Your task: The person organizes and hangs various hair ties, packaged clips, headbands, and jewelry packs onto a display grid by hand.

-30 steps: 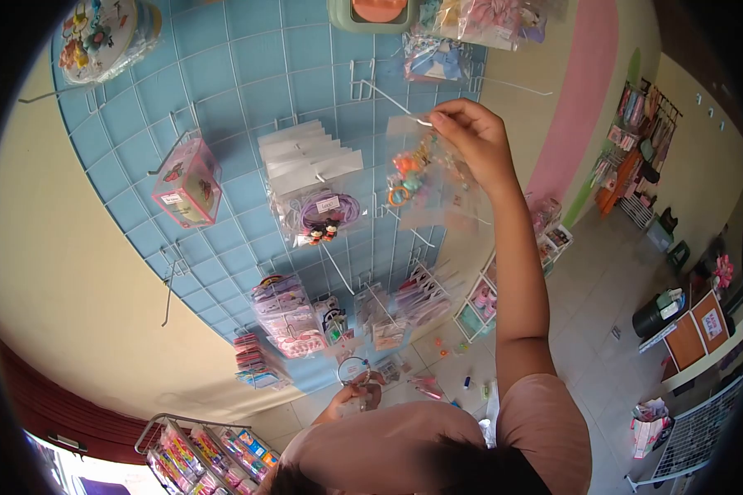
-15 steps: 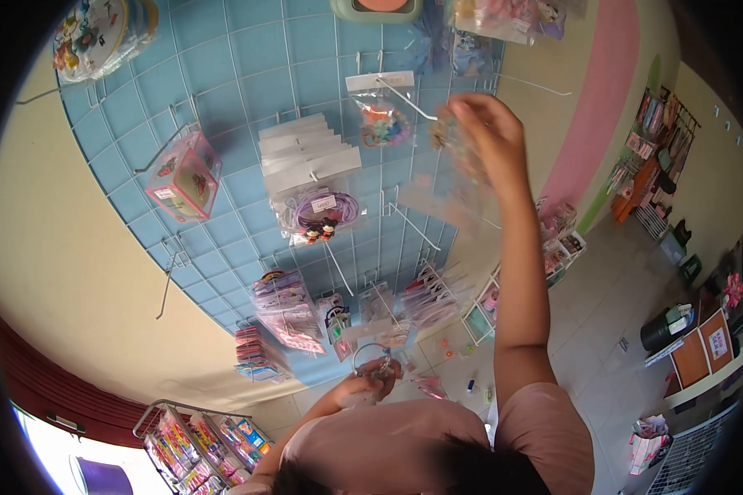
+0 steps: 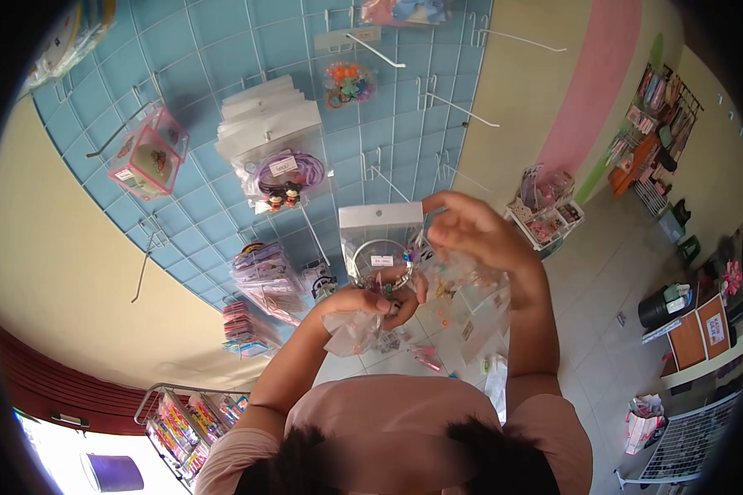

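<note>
My left hand (image 3: 376, 304) is closed round several clear plastic packets. The foremost packet (image 3: 380, 216) has a white header and holds a silver ring-shaped bracelet with charms. Beside it, my right hand (image 3: 475, 235) has its fingers bent over more clear packets (image 3: 470, 301) with small coloured pieces inside, which hang below the palm. Above both hands, a packet of orange and green pieces (image 3: 351, 85) hangs on a white hook of the blue wire-grid wall. To its left hang white-topped packets with purple cords (image 3: 293, 173).
Bare hooks (image 3: 462, 110) stick out from the grid (image 3: 206, 49). A pink box (image 3: 150, 157) hangs at the left. Lower down are more hanging packets (image 3: 264, 276). A rack (image 3: 177, 429) stands bottom left, a wire basket (image 3: 545, 214) right. Small items lie on the tiled floor.
My right hand has come down from the upper hook with its packets to beside my left hand. My left hand has risen with the bracelet packet. The view has shifted.
</note>
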Motion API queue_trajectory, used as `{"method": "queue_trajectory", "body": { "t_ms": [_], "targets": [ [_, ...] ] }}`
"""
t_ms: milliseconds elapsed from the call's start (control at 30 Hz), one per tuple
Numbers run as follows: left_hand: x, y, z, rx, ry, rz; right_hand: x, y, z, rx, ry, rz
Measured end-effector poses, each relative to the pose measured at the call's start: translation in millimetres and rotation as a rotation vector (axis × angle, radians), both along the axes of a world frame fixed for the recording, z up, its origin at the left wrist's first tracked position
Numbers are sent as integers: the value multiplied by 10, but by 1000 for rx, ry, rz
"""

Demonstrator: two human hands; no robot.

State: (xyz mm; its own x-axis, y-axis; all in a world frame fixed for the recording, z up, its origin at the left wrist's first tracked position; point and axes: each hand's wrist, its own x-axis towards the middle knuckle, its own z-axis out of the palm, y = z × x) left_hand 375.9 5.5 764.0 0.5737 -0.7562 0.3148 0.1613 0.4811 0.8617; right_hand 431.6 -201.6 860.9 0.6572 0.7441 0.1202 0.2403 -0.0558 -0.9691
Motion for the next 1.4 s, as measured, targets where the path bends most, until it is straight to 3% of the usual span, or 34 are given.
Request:
{"method": "queue_trajectory", "body": {
  "t_ms": [133, 333, 467, 567, 700, 800, 900, 1000, 1067, 1400],
  "targets": [
    [-32, -16, 75, -49, 110, 22, 56, 127, -303, 125, 74, 130],
    [24, 17, -70, -177, 66, -81, 38, 155, -128, 75, -171, 57],
    [-85, 15, -7, -254, 104, -60, 134, 125, 135, 91, -484, -1],
    [-193, -3, -103, -293, 388, -41, 179, 105, 378, 300, -448, -90],
    [-372, -59, -578, 173, 463, 17, 270, 98, 632, 370, -489, -167],
    [-632, -120, -1070, 220, 782, 11, 375, 107, 708, 334, -495, -179],
    [-780, -133, -971, 362, 1000, 278, 464, 150, 676, 328, -475, -111],
    [-803, 60, -1419, 13, 848, 77, 492, 194, 676, 303, -484, -86],
    [-820, 78, -1476, -73, 802, 59, 503, 231, 686, 279, -472, -112],
    [-978, 178, -1154, -20, 730, 184, 530, 242, 651, 327, -415, -137]
  ]
}}
